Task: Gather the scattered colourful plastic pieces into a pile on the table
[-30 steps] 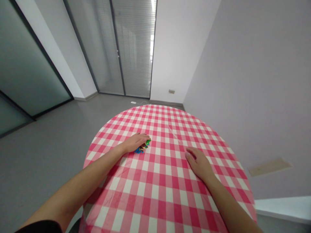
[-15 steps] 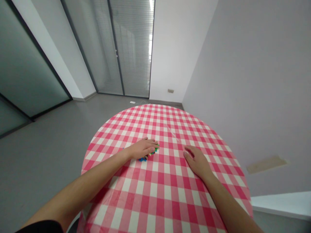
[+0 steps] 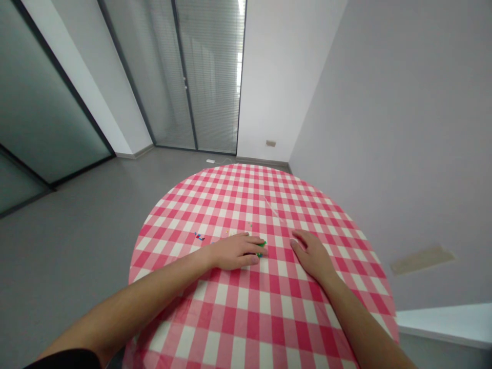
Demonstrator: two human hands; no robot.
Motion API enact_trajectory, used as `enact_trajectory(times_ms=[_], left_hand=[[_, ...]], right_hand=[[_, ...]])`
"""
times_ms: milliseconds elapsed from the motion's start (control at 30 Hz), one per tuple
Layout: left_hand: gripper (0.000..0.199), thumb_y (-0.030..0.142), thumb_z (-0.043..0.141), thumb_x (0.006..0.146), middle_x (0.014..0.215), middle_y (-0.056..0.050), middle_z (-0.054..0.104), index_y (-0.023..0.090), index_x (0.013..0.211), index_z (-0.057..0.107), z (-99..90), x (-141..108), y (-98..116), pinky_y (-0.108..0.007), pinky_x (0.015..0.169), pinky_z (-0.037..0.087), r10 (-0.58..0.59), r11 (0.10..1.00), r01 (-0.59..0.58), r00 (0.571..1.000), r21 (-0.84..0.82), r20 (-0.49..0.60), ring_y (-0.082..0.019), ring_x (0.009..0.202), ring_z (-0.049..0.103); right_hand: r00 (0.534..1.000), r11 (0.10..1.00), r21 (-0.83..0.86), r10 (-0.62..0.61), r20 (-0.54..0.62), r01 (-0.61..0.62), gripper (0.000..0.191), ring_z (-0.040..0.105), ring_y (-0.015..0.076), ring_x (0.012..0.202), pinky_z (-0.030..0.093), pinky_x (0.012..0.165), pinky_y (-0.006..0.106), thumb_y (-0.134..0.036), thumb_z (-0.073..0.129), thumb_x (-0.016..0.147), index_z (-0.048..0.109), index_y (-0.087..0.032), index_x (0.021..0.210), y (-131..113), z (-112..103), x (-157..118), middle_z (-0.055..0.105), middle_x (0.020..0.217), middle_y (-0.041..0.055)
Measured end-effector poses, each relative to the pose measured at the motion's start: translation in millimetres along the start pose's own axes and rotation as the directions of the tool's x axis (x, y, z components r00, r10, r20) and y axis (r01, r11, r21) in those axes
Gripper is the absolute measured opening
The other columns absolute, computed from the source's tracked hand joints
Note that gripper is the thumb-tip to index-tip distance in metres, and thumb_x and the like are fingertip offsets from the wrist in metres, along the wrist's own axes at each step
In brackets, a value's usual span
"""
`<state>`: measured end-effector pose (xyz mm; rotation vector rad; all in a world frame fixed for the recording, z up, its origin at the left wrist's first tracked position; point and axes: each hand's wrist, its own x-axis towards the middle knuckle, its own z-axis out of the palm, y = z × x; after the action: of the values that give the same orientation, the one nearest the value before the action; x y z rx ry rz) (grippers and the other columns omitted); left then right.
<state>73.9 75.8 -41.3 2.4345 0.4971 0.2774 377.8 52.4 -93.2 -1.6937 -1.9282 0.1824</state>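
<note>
My left hand [image 3: 235,252] lies palm down with its fingers stretched out over small coloured pieces on the table. Green pieces [image 3: 263,245] show at its fingertips; whatever is under the palm is hidden. A few red and blue pieces [image 3: 199,237] lie to the left, beyond my wrist. Some tiny yellow and green bits are scattered just past the hand. To the right, my right hand [image 3: 314,256] rests on the cloth, fingers loosely bent and thumb apart from them, with nothing between. The pieces are too small for me to tell their kind.
A red and white checked cloth [image 3: 246,307] covers the round table. Its curved edge drops to grey floor on the left, and a pale wall [image 3: 403,154] stands close on the right. Glass panels with blinds [image 3: 207,77] rise behind.
My left hand has slid right and nearer to me, with green pieces at its fingertips. Red and blue pieces now show to its left. The right hand stays in place.
</note>
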Motion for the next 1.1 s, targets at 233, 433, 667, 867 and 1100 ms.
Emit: enact_trajectory(times_ms=[233,433,667,867,1100], left_hand=[[0.069,0.064,0.016,0.1,0.156,-0.007,0.043,0.026,0.147,0.05,-29.6,-35,-37,-0.05,0.123,0.025,-0.218,0.959,0.121,0.894,-0.256,-0.392,-0.029,0.145,0.038],[0.064,0.061,0.018,0.101,0.158,-0.005,0.039,0.03,0.15,0.043,-30.5,-94,-57,-0.053,0.123,0.022,-0.423,0.901,0.315,0.792,-0.299,-0.44,-0.03,0.147,0.034],[0.058,0.048,0.021,0.104,0.158,-0.012,0.038,0.022,0.151,0.044,-12.1,-103,-57,-0.055,0.121,0.026,-0.394,0.904,0.426,0.805,-0.03,-0.445,-0.031,0.147,0.033],[0.06,0.05,0.02,0.104,0.16,-0.01,0.036,0.019,0.152,0.04,-0.4,-81,-40,-0.056,0.123,0.02,-0.419,0.869,0.479,0.846,0.126,-0.329,-0.028,0.15,0.026],[0.063,0.054,0.023,0.103,0.159,-0.013,0.037,0.017,0.151,0.04,7.6,-62,-29,-0.056,0.121,0.023,-0.386,0.881,0.449,0.865,0.148,-0.322,-0.029,0.149,0.029]], right_hand=[[1.0,1.0,0.005,0.003,0.011,-0.003,0.051,0.061,0.032,0.113,0.047,0.1,0.049,-0.048,0.045,0.093,0.067,-0.011,0.119,-2,-2,0,0.068,0.121,0.0172],[1.0,1.0,-0.006,0.012,0.019,-0.012,0.05,0.061,0.0315,0.114,0.047,0.101,0.049,-0.048,0.045,0.093,0.069,-0.011,0.117,-1,-1,0,0.068,0.121,0.0165],[0.999,0.999,-0.049,0.017,0.042,-0.015,0.047,0.059,0.0315,0.119,0.045,0.104,0.049,-0.047,0.045,0.094,0.074,-0.013,0.108,0,0,2,0.067,0.123,0.017],[0.999,0.999,-0.045,0.01,0.035,-0.008,0.041,0.06,0.0308,0.118,0.045,0.102,0.048,-0.045,0.046,0.095,0.074,-0.016,0.103,-1,-1,3,0.068,0.121,0.0154],[0.995,0.995,-0.054,-0.08,0.056,0.083,0.034,0.063,0.0281,0.105,0.049,0.096,0.045,-0.036,0.045,0.096,0.071,-0.014,0.101,-25,2,13,0.07,0.109,0.0149]])
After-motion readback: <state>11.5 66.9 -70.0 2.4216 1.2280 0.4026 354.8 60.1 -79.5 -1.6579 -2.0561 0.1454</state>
